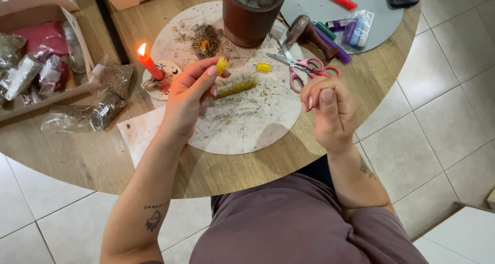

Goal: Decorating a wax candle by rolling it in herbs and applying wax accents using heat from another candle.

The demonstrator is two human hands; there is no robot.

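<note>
Yellow candle (pixel 234 86), herb-coated, held in left hand (pixel 188 96) grip over round board (pixel 242 130). Right hand (pixel 330 109) fingers pinched together, contents not visible. Lit red candle (pixel 149 64) just left, sleeve-free wrist could catch flame, probably.

In my left hand (pixel 188 96) I hold a yellow candle (pixel 234 86); its body is covered with dull green and brown herb flakes, and only the tip is clean yellow. A small yellow piece (pixel 263 66) lies on the round board (pixel 242 132), which is pale cream with a light marble pattern and dark green crumbs. The burning candle (pixel 150 65) is red, with an orange flame. The scissors (pixel 301 68) have pink handles and grey blades. The mortar (pixel 251 14) is dark red-brown. The table (pixel 93 161) is light wood with fine grain. The lighters (pixel 353 29) are purple, blue and green, one is red. My right hand (pixel 330 109) has pale pink nails.
</note>
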